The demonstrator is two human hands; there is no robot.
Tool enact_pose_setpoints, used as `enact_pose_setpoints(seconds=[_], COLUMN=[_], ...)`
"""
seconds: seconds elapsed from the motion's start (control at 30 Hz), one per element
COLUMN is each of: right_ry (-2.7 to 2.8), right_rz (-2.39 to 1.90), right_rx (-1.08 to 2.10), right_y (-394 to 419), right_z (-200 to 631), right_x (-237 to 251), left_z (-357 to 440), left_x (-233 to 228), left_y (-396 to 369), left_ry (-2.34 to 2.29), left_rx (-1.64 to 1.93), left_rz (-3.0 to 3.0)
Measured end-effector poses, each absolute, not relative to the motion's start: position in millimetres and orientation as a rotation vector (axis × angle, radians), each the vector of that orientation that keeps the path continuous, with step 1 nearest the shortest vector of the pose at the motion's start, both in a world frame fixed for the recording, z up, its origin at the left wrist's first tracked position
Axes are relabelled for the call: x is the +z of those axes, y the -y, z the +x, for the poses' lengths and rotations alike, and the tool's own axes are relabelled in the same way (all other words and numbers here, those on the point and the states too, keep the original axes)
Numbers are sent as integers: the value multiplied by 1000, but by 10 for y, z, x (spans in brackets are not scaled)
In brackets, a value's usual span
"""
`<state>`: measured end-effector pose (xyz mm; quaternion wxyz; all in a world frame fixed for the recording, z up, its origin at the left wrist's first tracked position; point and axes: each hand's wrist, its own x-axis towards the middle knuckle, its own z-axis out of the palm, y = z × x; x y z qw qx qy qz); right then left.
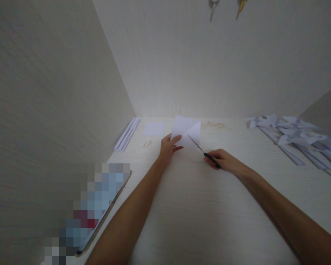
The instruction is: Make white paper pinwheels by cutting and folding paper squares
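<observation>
While left hand [167,148] pinches paper [185,127] | right hand [222,159] angles scissors [205,154] toward it

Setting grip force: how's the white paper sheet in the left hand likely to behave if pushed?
Probably light: the left hand holds the white paper sheet by one side, thumb on top. Likely floppy under a push, since it looks thin. May bend first along the diagonal line across it, which looks like a fold.
</observation>
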<state>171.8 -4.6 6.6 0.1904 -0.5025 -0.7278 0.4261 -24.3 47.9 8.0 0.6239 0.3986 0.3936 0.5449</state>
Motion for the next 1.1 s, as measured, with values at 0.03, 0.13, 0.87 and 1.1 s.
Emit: enact_pose_setpoints(seconds=[0.03, 0.13, 0.87, 1.1], right_ry=[2050, 2067, 1988, 2015], right_rz=[-1400, -1371, -1354, -1374], right_rx=[1232, 1310, 1305, 1273], right_y=[41, 27, 77, 97], right_z=[1724, 1744, 1730, 1708], right_x=[68, 80, 167, 186], left_z=[-295, -415, -213, -149], left_x=[85, 90, 85, 162], left_y=[-502, -544, -504, -461], left_ry=[-926, -1049, -1105, -1050], left_rx=[1242, 1203, 1515, 1572], left_rz=[946, 1096, 869, 797])
